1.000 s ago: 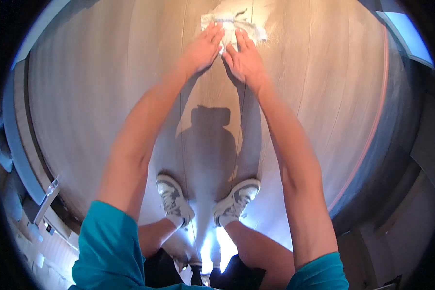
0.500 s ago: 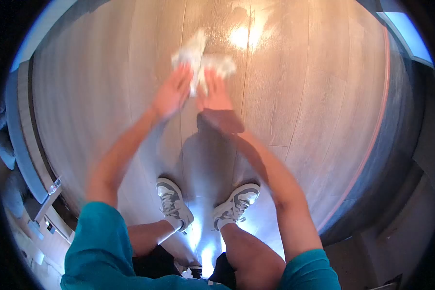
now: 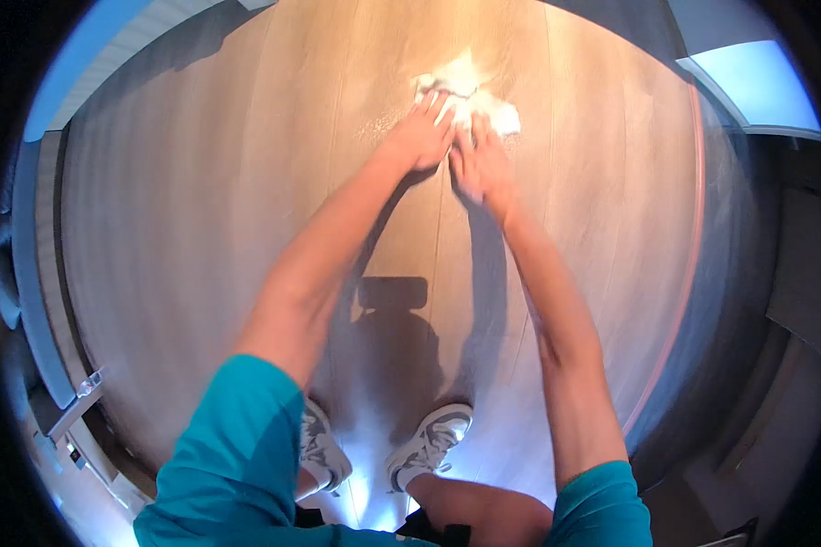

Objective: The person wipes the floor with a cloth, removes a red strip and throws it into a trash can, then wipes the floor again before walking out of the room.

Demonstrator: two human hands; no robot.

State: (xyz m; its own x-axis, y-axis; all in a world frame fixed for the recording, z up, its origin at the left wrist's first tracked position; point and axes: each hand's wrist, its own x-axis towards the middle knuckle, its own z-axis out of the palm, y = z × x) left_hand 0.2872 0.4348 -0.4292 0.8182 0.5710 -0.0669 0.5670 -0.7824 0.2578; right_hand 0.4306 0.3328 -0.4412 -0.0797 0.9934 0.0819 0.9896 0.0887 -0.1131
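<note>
A crumpled white cloth (image 3: 499, 115) lies on the wood-plank floor (image 3: 237, 182), washed out by a bright glare. My left hand (image 3: 418, 139) rests on the cloth's near left part, fingers stretched out and spread. Beside it, my right hand (image 3: 486, 170) has its extended fingers on the near edge of the cloth. Both hands press from above rather than wrap around it. A wet-looking patch with small droplets (image 3: 379, 126) shows on the planks left of the cloth.
My sneakers (image 3: 433, 445) stand on the floor below, with my shadow (image 3: 392, 351) ahead of them. A dark rug-like area (image 3: 734, 273) curves along the right. At the left edge is a long grey-blue cushioned piece (image 3: 41, 273). A bright panel (image 3: 757, 87) glows at upper right.
Both hands and the cloth have moved to the right and farther forward across the floor. The view has shifted, and my shoes now sit lower in it.
</note>
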